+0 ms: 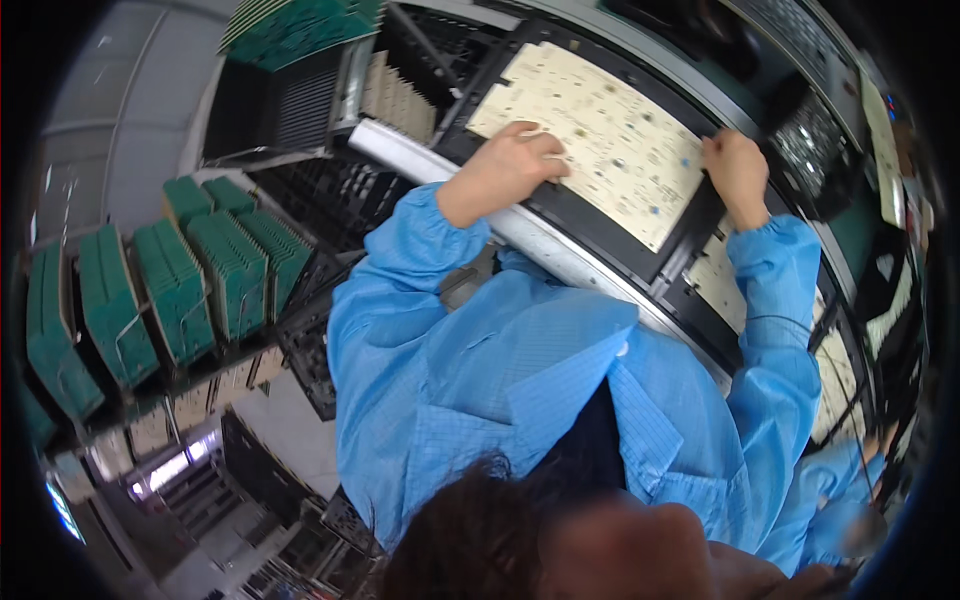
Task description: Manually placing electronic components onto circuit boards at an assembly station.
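A cream circuit board [610, 130] dotted with small components lies in a black carrier [590, 215] in front of me. My left hand [510, 170] is at the board's left near edge, its fingers curled and closed at the rim. At the right end of the board, my right hand [737, 172] has its fingers bent and pressed together on the corner. Its fingertips are partly hidden. Both forearms are in light blue sleeves.
A silver rail [560, 245] runs between me and the carrier. More cream boards [718, 280] sit along the line at right, near another person's blue sleeve [825, 490]. Stacks of green boards [170, 285] stand at left, and a black slotted rack [285, 105] stands at far left.
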`<state>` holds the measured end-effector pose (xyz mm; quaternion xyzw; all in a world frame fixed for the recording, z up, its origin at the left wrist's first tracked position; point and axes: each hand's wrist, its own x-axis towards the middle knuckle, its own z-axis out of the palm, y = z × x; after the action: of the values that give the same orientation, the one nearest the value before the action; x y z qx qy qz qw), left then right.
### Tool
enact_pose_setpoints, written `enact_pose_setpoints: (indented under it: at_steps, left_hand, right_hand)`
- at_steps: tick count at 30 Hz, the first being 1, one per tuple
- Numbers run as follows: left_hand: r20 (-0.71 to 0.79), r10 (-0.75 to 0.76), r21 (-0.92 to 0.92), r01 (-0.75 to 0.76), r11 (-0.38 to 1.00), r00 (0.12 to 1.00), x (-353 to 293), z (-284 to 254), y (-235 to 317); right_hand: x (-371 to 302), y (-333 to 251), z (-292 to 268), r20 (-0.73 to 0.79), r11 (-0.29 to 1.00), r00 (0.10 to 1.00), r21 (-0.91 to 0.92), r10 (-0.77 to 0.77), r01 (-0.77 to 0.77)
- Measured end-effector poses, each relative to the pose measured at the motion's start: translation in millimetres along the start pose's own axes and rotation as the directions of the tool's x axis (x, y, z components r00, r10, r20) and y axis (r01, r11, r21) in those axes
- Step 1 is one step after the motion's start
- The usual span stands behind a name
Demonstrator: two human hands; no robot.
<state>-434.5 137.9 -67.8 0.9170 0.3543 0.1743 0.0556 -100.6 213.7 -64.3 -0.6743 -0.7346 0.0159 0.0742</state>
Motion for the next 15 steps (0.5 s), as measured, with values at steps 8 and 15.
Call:
enact_pose_setpoints:
  at_steps: [8, 15]
  left_hand:
    - [-0.559, -0.632, -0.196, 0.655, 0.729, 0.537, -41, -10, -10]
    - [-0.494, -0.708, -0.209, 0.722, 0.659, 0.504, -51, 6, -14]
  right_hand:
    - [-50, -25, -60, -0.037, 0.914, 0.959, 0.296, -0.279, 0.278]
    - [-120, -73, -46, 0.041, 0.801, 0.849, 0.360, -0.527, 0.479]
